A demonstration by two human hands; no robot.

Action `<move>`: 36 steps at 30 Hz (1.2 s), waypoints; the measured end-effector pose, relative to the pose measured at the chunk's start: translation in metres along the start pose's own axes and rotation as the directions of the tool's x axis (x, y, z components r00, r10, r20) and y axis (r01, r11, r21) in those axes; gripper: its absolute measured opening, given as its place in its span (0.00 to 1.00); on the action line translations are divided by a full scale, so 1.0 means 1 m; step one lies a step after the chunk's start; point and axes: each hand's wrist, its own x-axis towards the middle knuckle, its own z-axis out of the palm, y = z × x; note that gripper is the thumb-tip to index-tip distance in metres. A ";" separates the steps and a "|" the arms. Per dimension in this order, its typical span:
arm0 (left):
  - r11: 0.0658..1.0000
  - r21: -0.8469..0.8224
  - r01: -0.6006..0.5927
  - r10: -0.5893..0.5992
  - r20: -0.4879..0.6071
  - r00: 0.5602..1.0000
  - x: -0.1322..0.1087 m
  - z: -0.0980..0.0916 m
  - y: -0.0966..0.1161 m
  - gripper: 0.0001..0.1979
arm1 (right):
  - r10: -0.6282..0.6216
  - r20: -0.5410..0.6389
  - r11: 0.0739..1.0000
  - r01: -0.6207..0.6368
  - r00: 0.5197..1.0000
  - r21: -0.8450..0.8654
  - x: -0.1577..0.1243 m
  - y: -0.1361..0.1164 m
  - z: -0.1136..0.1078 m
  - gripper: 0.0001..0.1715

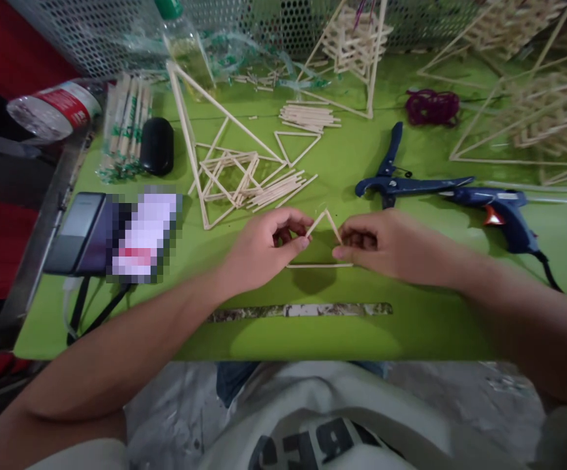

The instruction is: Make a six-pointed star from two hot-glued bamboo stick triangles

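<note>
My left hand (276, 241) pinches one slanted side of a small triangle of thin wooden sticks (320, 266). On the other slanted side, my right hand (378, 245) grips between thumb and fingers. The triangle's peak points away from me; its lower corners are partly hidden by my hands. A flat mottled strip (307, 310) lies nearer to me. Just beyond my hands are a loose bundle of sticks (280, 190) and another small stick triangle (299, 147). A large stick triangle (188, 143) surrounds part of a lattice of sticks (229, 176).
At right lie a dark blue cutter (391, 179) and a blue glue gun (513, 215) with its cord. Purple string (432, 108) and woven stick pieces (552, 114) are behind. On the left sit a phone (146, 235), a power bank (80, 232), a black case (157, 145) and bottles (62, 108).
</note>
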 end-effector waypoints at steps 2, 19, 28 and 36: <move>1.000 0.017 0.004 -0.004 -0.005 1.000 0.000 0.000 0.002 0.14 | -0.010 0.042 1.000 0.011 0.999 -0.026 0.001 0.001 0.001 0.25; 0.994 0.108 -0.005 -0.002 0.062 0.998 -0.009 -0.006 0.009 0.18 | -0.031 -0.041 0.958 0.042 0.999 0.284 0.001 -0.006 -0.017 0.36; 0.996 0.088 0.034 -0.035 0.004 0.999 -0.011 -0.003 0.008 0.12 | -0.026 -0.115 0.916 0.069 0.993 0.396 -0.002 -0.011 -0.007 0.31; 0.999 -0.028 0.044 -0.045 -0.066 0.997 -0.012 -0.006 0.003 0.10 | -0.010 -0.341 0.871 0.176 0.940 0.459 -0.001 0.000 -0.018 0.36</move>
